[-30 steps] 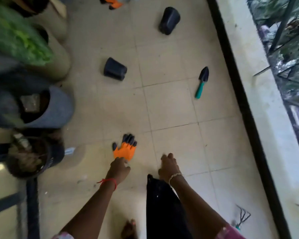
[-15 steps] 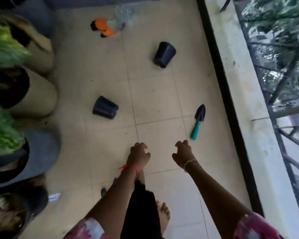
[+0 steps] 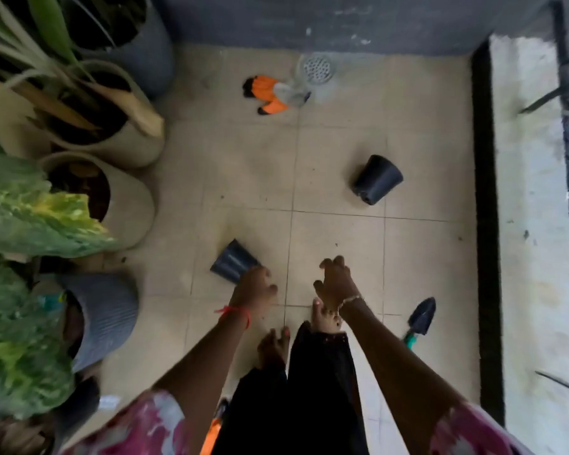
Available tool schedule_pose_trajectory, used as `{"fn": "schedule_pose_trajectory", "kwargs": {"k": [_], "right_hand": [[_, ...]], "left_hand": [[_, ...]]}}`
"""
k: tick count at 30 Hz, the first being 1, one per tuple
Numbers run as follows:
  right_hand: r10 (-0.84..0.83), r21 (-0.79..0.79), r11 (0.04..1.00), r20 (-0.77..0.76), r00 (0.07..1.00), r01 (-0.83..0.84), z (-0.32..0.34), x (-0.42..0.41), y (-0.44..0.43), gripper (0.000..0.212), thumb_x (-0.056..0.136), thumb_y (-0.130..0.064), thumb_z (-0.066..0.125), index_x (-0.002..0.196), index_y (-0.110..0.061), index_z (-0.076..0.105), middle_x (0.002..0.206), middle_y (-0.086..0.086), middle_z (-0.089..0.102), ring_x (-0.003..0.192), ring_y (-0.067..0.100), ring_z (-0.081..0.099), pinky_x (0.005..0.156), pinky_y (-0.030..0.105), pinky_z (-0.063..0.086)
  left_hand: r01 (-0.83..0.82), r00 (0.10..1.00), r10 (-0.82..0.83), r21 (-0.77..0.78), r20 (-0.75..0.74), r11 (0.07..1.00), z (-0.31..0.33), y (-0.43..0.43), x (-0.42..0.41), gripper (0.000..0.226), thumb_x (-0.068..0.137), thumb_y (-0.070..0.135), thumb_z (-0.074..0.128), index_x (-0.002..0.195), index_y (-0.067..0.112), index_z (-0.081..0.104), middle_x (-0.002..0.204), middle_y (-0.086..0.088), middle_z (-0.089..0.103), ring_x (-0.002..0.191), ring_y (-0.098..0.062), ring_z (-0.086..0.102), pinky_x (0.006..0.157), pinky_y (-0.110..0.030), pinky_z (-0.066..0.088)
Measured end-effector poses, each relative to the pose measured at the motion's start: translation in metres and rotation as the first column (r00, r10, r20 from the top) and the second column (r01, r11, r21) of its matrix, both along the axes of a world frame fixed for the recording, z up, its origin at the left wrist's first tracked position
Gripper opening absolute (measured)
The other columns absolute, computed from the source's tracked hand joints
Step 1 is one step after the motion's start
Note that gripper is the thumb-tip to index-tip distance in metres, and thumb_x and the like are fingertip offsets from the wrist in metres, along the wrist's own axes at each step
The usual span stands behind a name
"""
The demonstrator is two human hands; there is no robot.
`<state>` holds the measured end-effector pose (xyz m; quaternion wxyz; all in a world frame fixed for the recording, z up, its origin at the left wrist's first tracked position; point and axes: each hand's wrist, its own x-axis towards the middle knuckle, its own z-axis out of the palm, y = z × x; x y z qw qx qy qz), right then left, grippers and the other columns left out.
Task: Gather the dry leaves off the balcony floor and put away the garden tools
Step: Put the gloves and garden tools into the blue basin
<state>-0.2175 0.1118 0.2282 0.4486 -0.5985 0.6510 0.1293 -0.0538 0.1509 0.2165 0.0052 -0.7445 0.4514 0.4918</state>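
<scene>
A bit of an orange glove (image 3: 211, 433) is seen lowest down, beside the person's black clothes. A small trowel (image 3: 422, 318) with a green handle is laid on the tiled floor (image 3: 342, 244), just to the right of the right arm. Both hands are held out over the floor. Nothing is held in the left hand (image 3: 255, 290); its fingers are loosely bent. Nothing is held in the right hand (image 3: 337, 284) either, and its fingers are bent the same way. A tipped black pot (image 3: 232, 266) is partly hidden by the left hand; a touch cannot be told. A second black pot (image 3: 378, 178) is tipped over farther off. Farthest away, another orange glove (image 3: 266, 95) is dropped beside the floor drain (image 3: 317, 68).
</scene>
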Motion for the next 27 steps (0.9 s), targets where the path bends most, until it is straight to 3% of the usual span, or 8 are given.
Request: {"fn": "schedule_pose_trajectory", "kwargs": {"k": [10,20,27], "right_hand": [[0.313,0.015,0.950,-0.033,0.949,-0.313,-0.025,0.031,-0.037,0.037,0.088,-0.008,0.050,0.123,0.003,0.047,0.129,0.021,0.036,0.120,0.037,0.039,0.097,0.040,0.040],[0.561,0.057,0.827,-0.040,0.827,-0.559,-0.028,0.083,0.048,0.037,0.091,-0.010,0.048,0.127,0.001,0.044,0.130,0.021,0.038,0.121,0.036,0.041,0.099,0.042,0.040],[0.694,0.053,0.719,-0.088,0.714,-0.693,-0.025,0.134,0.169,0.037,0.092,-0.011,0.050,0.127,0.001,0.045,0.130,0.020,0.040,0.120,0.036,0.042,0.100,0.039,0.039]], "left_hand": [[-0.308,0.951,0.308,-0.026,-0.007,0.951,-0.017,0.000,0.017,0.040,0.090,0.011,0.058,0.127,-0.001,0.050,0.132,-0.016,0.051,0.124,-0.028,0.046,0.100,-0.034,0.041],[-0.483,0.875,0.480,0.047,0.065,0.874,-0.021,0.139,0.052,0.035,0.090,0.012,0.053,0.124,0.003,0.051,0.132,-0.015,0.046,0.125,-0.029,0.039,0.102,-0.033,0.037],[-0.674,0.739,0.673,0.069,0.032,0.736,-0.015,0.284,0.075,0.036,0.090,0.013,0.052,0.126,0.006,0.050,0.131,-0.015,0.044,0.125,-0.029,0.037,0.099,-0.029,0.036]]}}
